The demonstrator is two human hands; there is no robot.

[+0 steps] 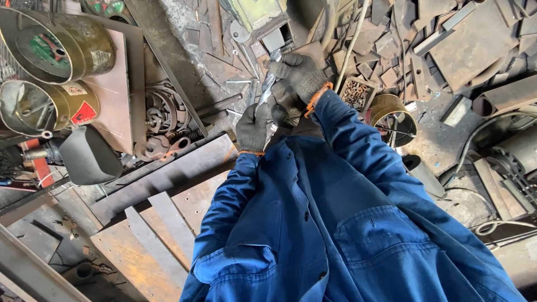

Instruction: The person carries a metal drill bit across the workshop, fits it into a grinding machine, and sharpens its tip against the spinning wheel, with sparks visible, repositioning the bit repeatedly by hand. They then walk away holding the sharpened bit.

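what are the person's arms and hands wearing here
Both arms are covered by long blue work-jacket sleeves with stitched seams. The left hand and right hand wear dark grey knitted gloves, each ending in an orange-trimmed cuff at the wrist. No markings show.

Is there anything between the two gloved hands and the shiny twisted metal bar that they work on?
Nothing visible stands between them. The left hand in a dark knit glove grips the lower part of the shiny twisted metal bar, and the right hand in a dark knit glove closes on its upper end.
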